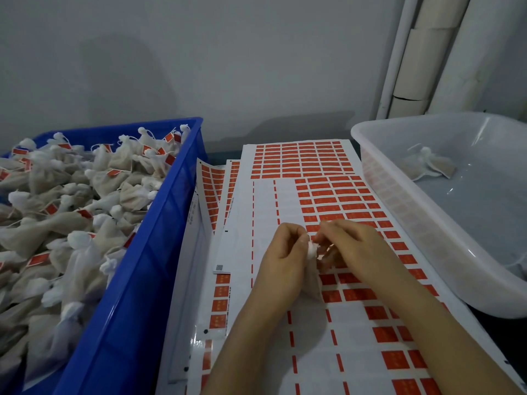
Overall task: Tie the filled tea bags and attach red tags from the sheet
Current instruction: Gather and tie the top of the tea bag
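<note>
My left hand (282,258) grips the gathered white top of a filled tea bag (312,283), whose beige body hangs below the fist over the sheet of red tags (330,195). My right hand (350,249) meets it from the right, fingers curled and pinching at the bag's neck, where a bit of red shows. The sheet lies flat under both hands, with a strip of tags peeled away on its left part. The string is too small to make out.
A blue crate (174,212) on the left is heaped with tied, tagged tea bags. A translucent white tub (405,218) on the right holds one tea bag (427,163). More tag sheets (211,183) lie under the top one. A grey wall stands close behind.
</note>
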{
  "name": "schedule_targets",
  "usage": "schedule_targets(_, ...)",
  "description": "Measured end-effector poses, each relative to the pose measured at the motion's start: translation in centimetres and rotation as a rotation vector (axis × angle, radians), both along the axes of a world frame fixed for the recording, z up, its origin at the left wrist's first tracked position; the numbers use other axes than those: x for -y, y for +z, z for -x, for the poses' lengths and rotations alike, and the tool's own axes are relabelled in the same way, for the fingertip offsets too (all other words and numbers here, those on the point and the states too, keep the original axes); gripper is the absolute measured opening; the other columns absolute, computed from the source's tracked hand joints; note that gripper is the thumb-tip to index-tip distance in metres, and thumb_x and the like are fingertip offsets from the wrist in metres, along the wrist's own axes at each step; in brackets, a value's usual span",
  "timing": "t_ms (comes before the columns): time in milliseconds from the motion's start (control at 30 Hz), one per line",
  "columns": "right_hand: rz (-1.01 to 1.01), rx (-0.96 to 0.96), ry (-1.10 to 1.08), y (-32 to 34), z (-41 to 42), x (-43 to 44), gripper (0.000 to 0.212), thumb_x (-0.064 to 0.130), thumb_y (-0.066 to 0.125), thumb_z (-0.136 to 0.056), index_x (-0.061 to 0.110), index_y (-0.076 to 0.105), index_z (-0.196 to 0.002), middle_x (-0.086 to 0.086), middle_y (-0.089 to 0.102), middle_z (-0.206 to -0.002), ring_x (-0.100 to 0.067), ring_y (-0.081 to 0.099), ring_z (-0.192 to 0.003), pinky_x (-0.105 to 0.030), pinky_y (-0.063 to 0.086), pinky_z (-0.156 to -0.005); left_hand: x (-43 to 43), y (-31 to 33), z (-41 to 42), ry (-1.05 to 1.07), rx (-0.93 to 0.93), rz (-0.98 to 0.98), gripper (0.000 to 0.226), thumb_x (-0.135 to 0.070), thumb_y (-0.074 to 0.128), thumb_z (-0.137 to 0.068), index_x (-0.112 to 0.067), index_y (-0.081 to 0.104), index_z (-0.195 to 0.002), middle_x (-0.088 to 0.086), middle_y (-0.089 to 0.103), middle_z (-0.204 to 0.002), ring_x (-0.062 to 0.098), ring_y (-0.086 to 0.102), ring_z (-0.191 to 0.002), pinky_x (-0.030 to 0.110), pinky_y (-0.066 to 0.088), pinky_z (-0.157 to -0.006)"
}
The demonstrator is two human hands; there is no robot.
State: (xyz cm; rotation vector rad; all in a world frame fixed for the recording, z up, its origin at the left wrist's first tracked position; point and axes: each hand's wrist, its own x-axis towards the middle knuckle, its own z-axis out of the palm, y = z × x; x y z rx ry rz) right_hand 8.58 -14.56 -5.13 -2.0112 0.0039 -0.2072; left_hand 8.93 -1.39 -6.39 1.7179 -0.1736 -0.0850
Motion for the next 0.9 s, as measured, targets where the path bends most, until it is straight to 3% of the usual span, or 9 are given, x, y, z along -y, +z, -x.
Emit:
schedule_targets(167, -0.111, 0.017, 0.084, 0.5, 0.4, 0.2, 0.021, 0.026, 0.056, -0.09, 0.044, 0.064, -0.084, 0.024, 0.066, -0.078, 0.005, 0.063, -0.072, -0.004, 0.044, -0.051, 0.0, 0.1, 0.0, 0.0, -0.024, 0.077, 0.017, -0.029, 0.042, -0.099, -0.032, 0.054, -0.087, -0.016, 0.061, -0.084, -0.005, 0.06, -0.078, 0.004, 0.045, -0.057)
schedule_targets(300, -0.228, 0.045, 0.202, 1.1, 0.8, 0.1, 0.029, 0.021, 0.06, -0.086, 0.05, 0.068, -0.086, 0.035, 0.064, -0.09, 0.011, 0.061, -0.084, -0.005, 0.045, -0.056, -0.1, 0.5, -0.2, -0.041, -0.128, 0.206, 0.019, -0.022, 0.049, -0.097, -0.025, 0.066, -0.088, -0.001, 0.071, -0.09, 0.019, 0.067, -0.09, 0.029, 0.057, -0.076)
schedule_targets(467, -0.078, 0.239, 0.205, 1.6, 1.0, -0.2, 0.024, 0.019, 0.062, -0.081, 0.043, 0.065, -0.082, 0.023, 0.064, -0.089, 0.003, 0.062, -0.082, -0.006, 0.047, -0.061, -0.7, 1.1, -0.1, -0.068, -0.177, 0.291, 0.019, -0.024, 0.053, -0.093, -0.027, 0.067, -0.08, -0.014, 0.07, -0.065, 0.004, 0.068, -0.064, 0.014, 0.051, -0.054)
schedule_targets(600, -0.03, 0.396, 0.163, 1.6, 1.3, -0.5, 0.013, 0.029, 0.057, -0.076, 0.039, 0.062, -0.081, 0.018, 0.061, -0.086, -0.002, 0.06, -0.086, -0.009, 0.05, -0.068, -0.9, 1.3, 0.1, -0.15, -0.21, 0.401, 0.024, -0.026, 0.054, -0.088, -0.022, 0.071, -0.072, -0.005, 0.068, -0.065, 0.009, 0.066, -0.061, 0.02, 0.053, -0.058)
schedule_targets(700, 0.059, 0.44, 0.095, 1.2, 1.2, -0.7, 0.022, 0.016, 0.059, -0.085, 0.037, 0.057, -0.078, 0.017, 0.056, -0.086, -0.005, 0.058, -0.083, -0.012, 0.05, -0.069, -0.9, 1.6, 0.3, -0.25, -0.244, 0.484, 0.022, -0.027, 0.057, -0.079, -0.022, 0.073, -0.065, -0.001, 0.064, -0.064, 0.01, 0.061, -0.062, 0.025, 0.053, -0.061)
schedule_targets(767, 0.085, 0.418, 0.053, 0.9, 1.1, -0.9, 0.028, 0.009, 0.055, -0.089, 0.034, 0.052, -0.078, 0.014, 0.055, -0.082, -0.006, 0.058, -0.077, -0.011, 0.049, -0.067, -0.6, 1.7, 0.2, -0.263, -0.274, 0.501, 0.025, -0.03, 0.053, -0.082, -0.022, 0.073, -0.068, 0.0, 0.063, -0.066, 0.012, 0.06, -0.068, 0.025, 0.054, -0.062)
schedule_targets(833, -0.001, 0.3, 0.008, 0.8, 1.1, -1.2, 0.017, 0.017, 0.049, -0.092, 0.029, 0.052, -0.08, 0.007, 0.059, -0.077, -0.009, 0.061, -0.072, -0.015, 0.051, -0.067, -0.3, 1.8, -0.3, -0.226, -0.347, 0.513, 0.039, -0.048, 0.039, -0.087, -0.023, 0.069, -0.083, -0.001, 0.067, -0.079, 0.017, 0.062, -0.084, 0.024, 0.055, -0.066)
schedule_targets(900, -0.168, 0.149, -0.034, 0.7, 1.1, -1.4, 0.014, 0.026, 0.046, -0.093, 0.024, 0.057, -0.084, -0.002, 0.063, -0.075, -0.019, 0.064, -0.074, -0.025, 0.056, -0.072, -0.2, 2.1, -0.3, -0.225, -0.369, 0.552, 0.055, -0.066, 0.032, -0.073, -0.026, 0.062, -0.096, -0.002, 0.068, -0.092, 0.016, 0.065, -0.088, 0.028, 0.055, -0.074)
